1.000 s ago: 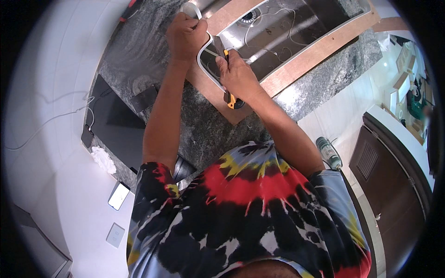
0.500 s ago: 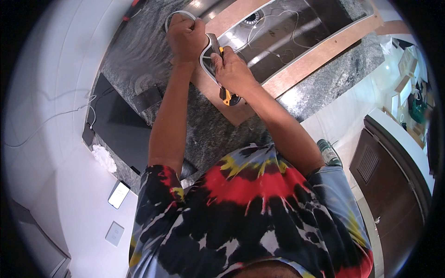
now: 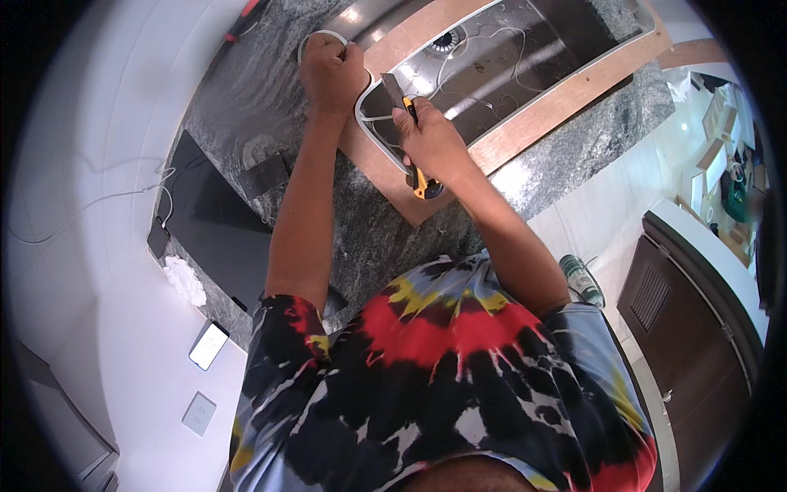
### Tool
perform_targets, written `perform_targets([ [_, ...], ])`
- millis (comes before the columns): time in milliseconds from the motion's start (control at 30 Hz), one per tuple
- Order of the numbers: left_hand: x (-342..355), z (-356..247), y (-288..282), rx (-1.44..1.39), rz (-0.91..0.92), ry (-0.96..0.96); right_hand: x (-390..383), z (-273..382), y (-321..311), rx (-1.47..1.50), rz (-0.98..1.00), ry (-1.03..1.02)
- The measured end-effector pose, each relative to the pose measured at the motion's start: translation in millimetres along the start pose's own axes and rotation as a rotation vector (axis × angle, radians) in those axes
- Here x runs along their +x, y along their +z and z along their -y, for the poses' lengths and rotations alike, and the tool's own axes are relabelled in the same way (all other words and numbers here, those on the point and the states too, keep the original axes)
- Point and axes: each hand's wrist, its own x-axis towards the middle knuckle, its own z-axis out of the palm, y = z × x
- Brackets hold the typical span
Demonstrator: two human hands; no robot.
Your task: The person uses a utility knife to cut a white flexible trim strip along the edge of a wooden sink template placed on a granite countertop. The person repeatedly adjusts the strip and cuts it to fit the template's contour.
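At the sink [image 3: 492, 70], right hand [image 3: 434, 146] wraps round cutter [image 3: 409, 106].

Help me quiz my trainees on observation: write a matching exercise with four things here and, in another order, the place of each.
Things
1. Yellow-and-black utility knife
2. Flexible white strip
3. Crumpled white wad
4. Round drain fitting

Places
A. Beside the flat black panel
B. Inside the shiny metal basin
C. In the right hand
D. In the left hand

Pairs: 1-C; 2-D; 3-A; 4-B
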Motion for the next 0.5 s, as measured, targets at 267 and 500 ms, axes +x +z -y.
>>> perform_targets([
  [267, 1.1, -0.3, 4.8, -0.104, -0.070, -0.067, -2.1, -1.1, 6.8, -0.191, -0.044, -0.055],
  [500, 2.9, -3.4, 1.3, -0.023, -0.033, -0.066, 2.5, 2.2, 4.4, -0.100, 0.050, -0.025],
])
